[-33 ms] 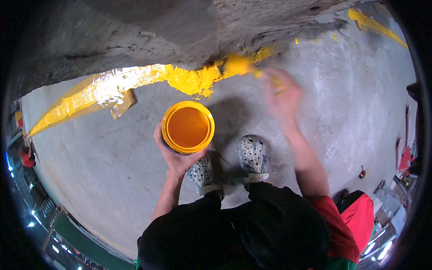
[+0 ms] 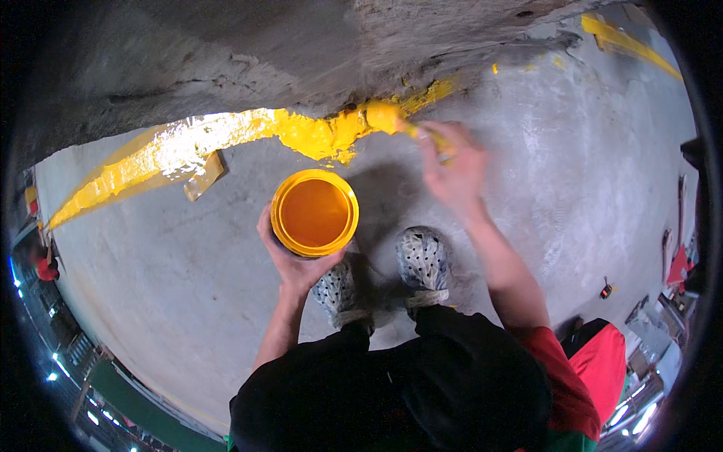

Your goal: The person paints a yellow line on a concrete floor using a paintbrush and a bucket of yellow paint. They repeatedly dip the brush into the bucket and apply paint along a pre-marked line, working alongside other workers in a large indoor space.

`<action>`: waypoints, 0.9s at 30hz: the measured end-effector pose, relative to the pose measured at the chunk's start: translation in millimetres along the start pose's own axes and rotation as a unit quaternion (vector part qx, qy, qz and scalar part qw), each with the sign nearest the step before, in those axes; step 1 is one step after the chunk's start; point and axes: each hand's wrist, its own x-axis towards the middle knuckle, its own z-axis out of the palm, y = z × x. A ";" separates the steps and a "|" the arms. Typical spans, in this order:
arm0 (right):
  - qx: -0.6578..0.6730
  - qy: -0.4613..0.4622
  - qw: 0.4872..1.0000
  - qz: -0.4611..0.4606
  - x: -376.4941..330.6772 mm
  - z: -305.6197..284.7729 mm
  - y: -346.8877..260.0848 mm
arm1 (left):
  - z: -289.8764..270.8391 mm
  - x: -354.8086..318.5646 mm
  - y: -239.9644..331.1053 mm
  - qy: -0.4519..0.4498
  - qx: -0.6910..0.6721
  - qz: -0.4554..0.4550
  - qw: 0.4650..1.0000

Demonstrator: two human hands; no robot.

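Observation:
My left hand [image 2: 295, 265] is wrapped round the side of a yellow paint bucket [image 2: 278, 215], held with its mouth up; orange-yellow paint [image 2: 313, 213] shows inside. A paintbrush [image 2: 382, 117], its head coated in yellow, is in my closed right hand [image 2: 457, 167]. The brush head rests at the right part of a wet yellow paint band [image 2: 320, 138], where the floor meets the grey wall [image 2: 233, 64]. Thinner brush streaks [image 2: 431, 96] run on to the right of it. My right hand is slightly smeared by motion.
A flap of tan tape [image 2: 205, 177] sticks out from the band. My covered shoes [image 2: 422, 260] stand on the grey concrete floor [image 2: 173, 256]. Another yellow strip [image 2: 633, 47] lies far right. A small black and orange item [image 2: 606, 288] and a red garment [image 2: 600, 358] are at the right.
My right hand and the paintbrush have moved a little to the left and down along the wall's foot. The bucket and my left hand stay in place.

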 end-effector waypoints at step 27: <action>-0.253 0.203 0.945 0.052 66.1 -105.2 161.9 | 11.0 1.7 8.6 -0.016 -0.078 -0.010 0.997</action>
